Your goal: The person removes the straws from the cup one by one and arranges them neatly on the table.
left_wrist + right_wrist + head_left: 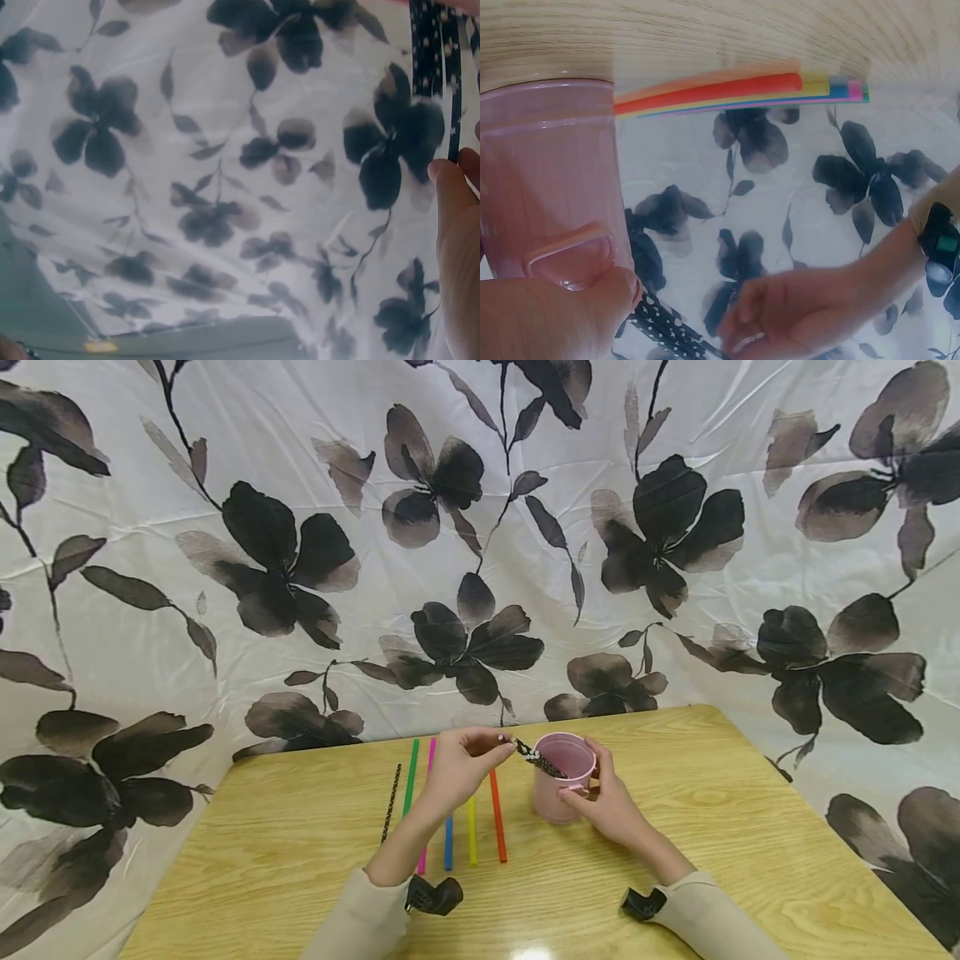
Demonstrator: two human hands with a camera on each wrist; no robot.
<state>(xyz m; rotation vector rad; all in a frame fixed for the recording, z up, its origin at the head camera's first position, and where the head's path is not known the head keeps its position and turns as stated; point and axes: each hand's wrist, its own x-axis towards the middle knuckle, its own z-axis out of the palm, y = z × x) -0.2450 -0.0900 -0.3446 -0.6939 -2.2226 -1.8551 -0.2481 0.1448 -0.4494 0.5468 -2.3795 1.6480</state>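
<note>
Can count one pink mug (553, 800), with one small handle (576, 789), and one bundle of dark, white-spotted sticks (543, 762); cannot tell exactly how many in that bundle, only more than one. Can count six separate sticks, side by side on one wooden table (720, 852): from left to right in the head view, one dark patterned stick (392, 803), one green stick (410, 778), one pink stick (422, 862), one blue stick (448, 847), one yellow stick (472, 839) and one red stick (498, 818), partly hidden under the left arm. Can also see two pale sleeves (367, 914), two black wrist devices (435, 896) and one flowered cloth (300, 431) behind. To place the mug: just right of the red stick, between both hands, touching only the right hand (611, 806), with thumb by the handle and fingers curled round the far side. To place the bundle: pinched at the upper end between thumb and fingertips of the left hand (461, 770), slanting down over the mug's mouth; cannot tell how deep inside.
</note>
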